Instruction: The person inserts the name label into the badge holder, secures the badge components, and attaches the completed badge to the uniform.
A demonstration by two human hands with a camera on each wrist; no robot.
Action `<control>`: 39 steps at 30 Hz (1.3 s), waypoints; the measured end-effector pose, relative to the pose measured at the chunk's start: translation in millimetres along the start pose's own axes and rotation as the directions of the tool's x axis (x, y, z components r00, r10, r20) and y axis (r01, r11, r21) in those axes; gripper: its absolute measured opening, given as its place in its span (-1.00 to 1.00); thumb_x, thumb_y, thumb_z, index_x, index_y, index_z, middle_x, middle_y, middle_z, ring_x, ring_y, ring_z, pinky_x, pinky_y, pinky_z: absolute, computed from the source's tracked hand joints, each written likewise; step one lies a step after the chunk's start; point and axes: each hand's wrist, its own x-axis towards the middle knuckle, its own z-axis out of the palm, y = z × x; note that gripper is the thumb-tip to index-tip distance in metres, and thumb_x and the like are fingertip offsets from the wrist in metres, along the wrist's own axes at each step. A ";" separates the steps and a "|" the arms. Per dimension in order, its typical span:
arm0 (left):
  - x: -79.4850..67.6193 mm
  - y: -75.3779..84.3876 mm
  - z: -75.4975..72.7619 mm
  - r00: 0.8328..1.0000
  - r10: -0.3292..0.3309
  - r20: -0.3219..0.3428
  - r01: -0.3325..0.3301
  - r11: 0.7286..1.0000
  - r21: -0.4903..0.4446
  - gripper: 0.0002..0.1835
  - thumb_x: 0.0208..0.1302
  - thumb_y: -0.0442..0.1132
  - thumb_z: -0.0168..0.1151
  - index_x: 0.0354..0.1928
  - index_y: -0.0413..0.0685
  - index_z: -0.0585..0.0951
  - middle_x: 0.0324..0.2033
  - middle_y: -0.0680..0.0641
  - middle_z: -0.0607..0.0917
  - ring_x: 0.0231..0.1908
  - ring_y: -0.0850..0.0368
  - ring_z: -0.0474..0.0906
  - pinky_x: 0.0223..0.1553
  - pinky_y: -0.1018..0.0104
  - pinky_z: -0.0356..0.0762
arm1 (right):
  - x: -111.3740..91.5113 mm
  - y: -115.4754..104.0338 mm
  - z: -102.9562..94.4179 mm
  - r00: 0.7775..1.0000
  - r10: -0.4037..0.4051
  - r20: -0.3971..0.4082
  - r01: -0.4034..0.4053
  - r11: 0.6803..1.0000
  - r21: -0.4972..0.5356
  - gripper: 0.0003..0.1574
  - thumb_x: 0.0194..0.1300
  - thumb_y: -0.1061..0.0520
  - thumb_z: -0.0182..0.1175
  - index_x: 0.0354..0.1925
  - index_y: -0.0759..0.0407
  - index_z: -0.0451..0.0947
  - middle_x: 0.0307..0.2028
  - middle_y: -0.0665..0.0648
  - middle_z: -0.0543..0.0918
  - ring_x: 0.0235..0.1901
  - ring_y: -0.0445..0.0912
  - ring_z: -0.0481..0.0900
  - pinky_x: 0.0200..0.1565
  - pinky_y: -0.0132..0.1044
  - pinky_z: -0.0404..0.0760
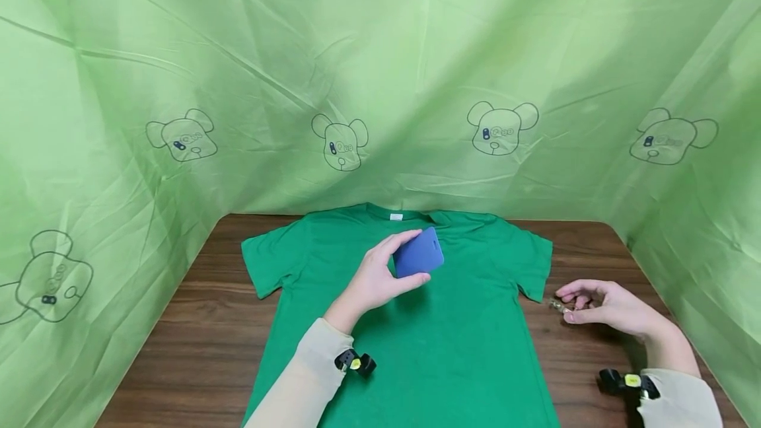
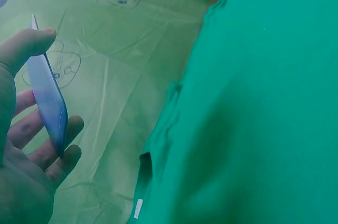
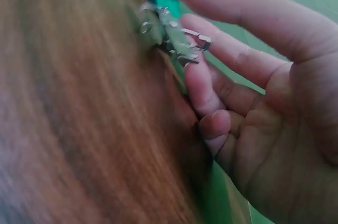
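My left hand [image 1: 380, 276] pinches a flat blue card holder [image 1: 419, 253] by its edges, with a small slot near its upper right end. In the head view it is held above the chest of a green T-shirt [image 1: 458, 342]. The left wrist view shows the card holder [image 2: 48, 97] nearly edge-on between thumb and fingers. Beside the shirt's right-hand sleeve, low over the table, my right hand [image 1: 618, 309] holds a small badge clip [image 1: 559, 306] at its fingertips. Metal jaws and a clear strap appear on the clip [image 3: 177, 36] in the right wrist view.
The T-shirt lies spread flat with its collar toward the back of the dark wooden table [image 1: 202, 335]. Light green cloth [image 1: 416, 51] printed with bear heads hangs behind the table and along both sides. Each wrist wears a strapped black camera.
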 end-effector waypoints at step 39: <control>0.3 1.5 2.0 0.999 -0.021 0.039 0.021 1.000 -0.017 -0.16 0.32 0.08 0.61 0.60 0.40 0.45 0.48 0.11 0.54 0.36 0.02 0.55 0.21 -0.05 0.66 | 14.2 -33.0 7.3 0.989 -0.002 -0.145 -0.001 1.000 -0.022 -0.60 0.64 0.20 0.26 0.29 0.41 0.57 -0.13 0.30 0.79 -0.26 0.03 0.82 -0.30 -0.12 0.76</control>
